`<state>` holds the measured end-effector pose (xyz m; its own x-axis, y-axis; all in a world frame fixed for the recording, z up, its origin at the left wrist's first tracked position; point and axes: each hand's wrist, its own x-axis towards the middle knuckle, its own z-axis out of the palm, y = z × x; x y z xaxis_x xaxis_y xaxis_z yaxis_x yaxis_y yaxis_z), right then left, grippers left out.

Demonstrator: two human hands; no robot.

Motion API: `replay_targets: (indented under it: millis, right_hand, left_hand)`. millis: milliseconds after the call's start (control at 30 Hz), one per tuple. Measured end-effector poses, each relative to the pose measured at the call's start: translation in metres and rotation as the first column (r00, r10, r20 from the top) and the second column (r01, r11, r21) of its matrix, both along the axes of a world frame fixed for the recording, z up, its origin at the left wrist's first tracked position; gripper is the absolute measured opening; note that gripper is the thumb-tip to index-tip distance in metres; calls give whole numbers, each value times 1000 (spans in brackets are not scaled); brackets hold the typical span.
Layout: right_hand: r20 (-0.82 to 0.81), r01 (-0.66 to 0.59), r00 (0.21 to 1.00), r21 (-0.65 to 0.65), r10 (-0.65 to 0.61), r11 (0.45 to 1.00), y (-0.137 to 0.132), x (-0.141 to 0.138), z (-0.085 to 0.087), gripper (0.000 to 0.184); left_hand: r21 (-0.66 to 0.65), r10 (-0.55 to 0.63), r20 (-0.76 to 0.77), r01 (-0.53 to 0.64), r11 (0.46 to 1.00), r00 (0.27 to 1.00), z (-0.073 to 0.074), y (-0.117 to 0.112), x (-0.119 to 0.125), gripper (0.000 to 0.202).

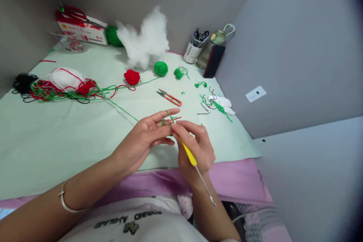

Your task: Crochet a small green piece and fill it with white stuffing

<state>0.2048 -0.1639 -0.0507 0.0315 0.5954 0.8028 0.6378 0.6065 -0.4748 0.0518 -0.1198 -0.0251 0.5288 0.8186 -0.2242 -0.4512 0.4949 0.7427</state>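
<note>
My right hand (195, 145) grips a crochet hook (189, 152) by its yellow handle; one metal end slants down toward me. My left hand (150, 134) faces it, thumb and fingers pinching a small piece of green crochet work that my fingers mostly hide. Green yarn (121, 109) runs from the tangle on the left to my left hand and loops over its raised index finger. The two hands meet at the fingertips, above the table. Just beyond them lie orange-handled thread snips (170, 98) and short red and green yarn ends.
A yarn tangle (65, 85) spreads at left. Behind lie a red ball (132, 77), a green ball (161, 69) and white stuffing (146, 38). At back right stand a pen cup (194, 49), a bottle (205, 51) and a phone (214, 61). Yarn scraps (219, 106) lie right, beside the wall.
</note>
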Motion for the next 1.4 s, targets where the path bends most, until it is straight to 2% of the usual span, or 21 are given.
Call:
replay_targets:
  millis: [67, 133, 200, 233, 333, 433, 533, 633, 700, 767, 833, 933, 1000, 1067, 1133, 1200, 1300, 1400]
  right_hand:
    - [-102, -17, 995, -15, 15, 1000, 0, 2, 2, 31]
    - [-342, -86, 938, -79, 54, 993, 2, 4, 6, 23]
    - [-530, -181, 843, -127, 87, 975, 4, 4, 10, 20]
    - [-568, -230, 815, -140, 113, 963, 5, 3, 11, 19]
    - [-559, -297, 813, -152, 166, 943, 6, -1, 12, 16]
    - [-575, -299, 803, -165, 155, 940, 5, -3, 9, 17]
    - [-641, -327, 754, -172, 146, 929, 4, -1, 9, 16]
    - [-728, -345, 677, -182, 110, 921, 5, 3, 11, 17]
    - [-790, -376, 605, -172, 101, 911, 6, 5, 13, 19]
    - [-809, -423, 575, -167, 121, 891, 7, 5, 14, 19]
    - [-755, -416, 641, -188, 140, 890, 6, 2, 14, 18]
    - [-614, -309, 780, -213, 119, 927, 3, -1, 12, 15]
    - [-619, -290, 780, -220, 96, 931, 1, -1, 11, 16]
    - [-685, -335, 722, -233, 90, 913, 2, 1, 11, 17]
    - [-722, -379, 685, -240, 97, 894, 3, 3, 12, 20]
    - [-721, -396, 684, -236, 114, 888, 4, 4, 13, 21]
    - [-677, -371, 724, -217, 134, 903, 2, 2, 15, 22]
    - [-528, -244, 843, -214, 98, 946, -2, 1, 16, 23]
  left_hand:
    - [-99, -31, 35, 35, 995, 999, 0, 3, -2, 37]
    - [-128, -17, 49, 23, 992, 999, 1, 4, -5, 31]
    - [-71, 0, 41, 3, 998, 999, 1, 3, -5, 30]
    - [-22, -1, 30, 2, 1000, 1000, 2, 3, -5, 31]
    - [92, 0, -19, 1, 996, 1000, 2, 0, -3, 33]
    - [77, 0, -37, 3, 997, 999, 2, -1, -2, 38]
    - [6, -26, -9, 26, 1000, 1000, 3, 1, -4, 43]
    - [-57, -61, 33, 63, 996, 998, 4, 3, -8, 36]
    - [-59, -74, 48, 77, 995, 996, 3, 3, -9, 32]
    - [-6, -63, 29, 63, 998, 998, 2, 1, -9, 32]
    - [97, -22, -29, 25, 995, 999, 0, -1, -7, 35]
    - [253, 20, -135, 15, 967, 991, -2, -3, -6, 37]
    - [291, 7, -183, 48, 955, 983, -2, -2, -7, 32]
    - [284, -15, -207, 74, 956, 978, -2, -1, -10, 29]
    - [263, -16, -210, 72, 962, 977, -2, 0, -12, 30]
    - [259, 6, -214, 51, 965, 977, -2, 1, -14, 32]
    - [296, 60, -247, 17, 955, 967, -1, 0, -15, 34]
    - [369, 142, -332, -10, 929, 933, 3, -2, -14, 34]
